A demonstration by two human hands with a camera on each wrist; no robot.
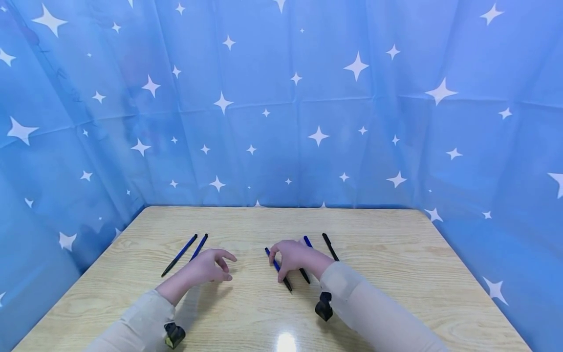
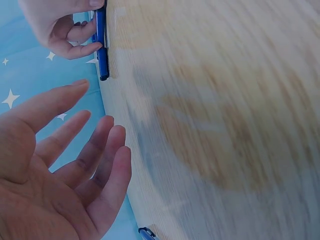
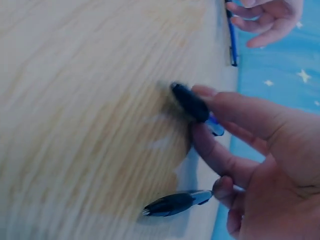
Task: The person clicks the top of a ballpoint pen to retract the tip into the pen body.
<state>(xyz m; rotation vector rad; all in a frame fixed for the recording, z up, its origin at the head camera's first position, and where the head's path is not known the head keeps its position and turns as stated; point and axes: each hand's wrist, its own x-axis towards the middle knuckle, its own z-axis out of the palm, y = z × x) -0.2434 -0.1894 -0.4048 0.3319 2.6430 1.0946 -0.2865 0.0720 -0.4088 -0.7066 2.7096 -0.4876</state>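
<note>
My right hand [image 1: 295, 256] pinches a blue pen with a black grip [image 1: 276, 265] between thumb and fingers, low over the table. In the right wrist view the pen's dark tip end [image 3: 189, 102] sticks out past the thumb and index finger. Under the right wrist lies a second blue pen [image 1: 305, 276], partly hidden by the hand. My left hand [image 1: 208, 268] hovers above the table with loosely bent fingers and holds nothing. Just left of it are two blue pens [image 1: 179, 255] [image 1: 200, 246], the nearer one partly covered by the hand.
A black pen [image 1: 330, 246] lies to the right of the right forearm, its lower end hidden. The pale wooden table [image 1: 246, 313] reaches back to a blue curtain with white stars [image 1: 272, 161]. Small black devices sit on both sleeves.
</note>
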